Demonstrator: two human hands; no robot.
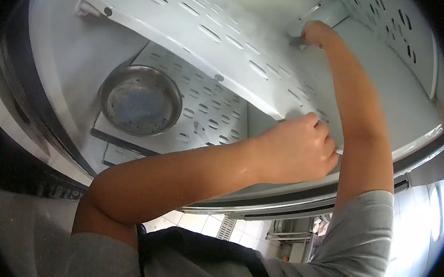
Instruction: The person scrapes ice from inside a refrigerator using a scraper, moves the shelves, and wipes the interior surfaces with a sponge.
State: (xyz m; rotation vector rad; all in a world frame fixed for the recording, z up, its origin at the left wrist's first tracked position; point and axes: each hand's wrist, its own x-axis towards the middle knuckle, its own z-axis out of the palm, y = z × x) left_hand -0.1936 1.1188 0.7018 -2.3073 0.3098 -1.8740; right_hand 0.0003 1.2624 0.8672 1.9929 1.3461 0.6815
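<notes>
A white metal shelf (223,41) with slots slants across the inside of a white-walled cabinet. My left hand (309,147) is closed at the shelf's lower right corner, the fingers curled over its edge. Farther in, my right hand (316,34) is closed near the back wall, beside a pale bracket-like piece (323,14). A small dark grey thing (293,40) pokes out from its fingers; I cannot tell what it is. Under the tilted shelf, a round metal pan (142,102) sits on a lower slotted shelf (208,109), its inside wet or stained.
Another slotted panel (394,27) stands at the upper right. The cabinet's rounded front rim (417,147) runs below my arms. Outside it are a tiled floor (208,225) with a drain grate (226,227), and a metal rack (290,236).
</notes>
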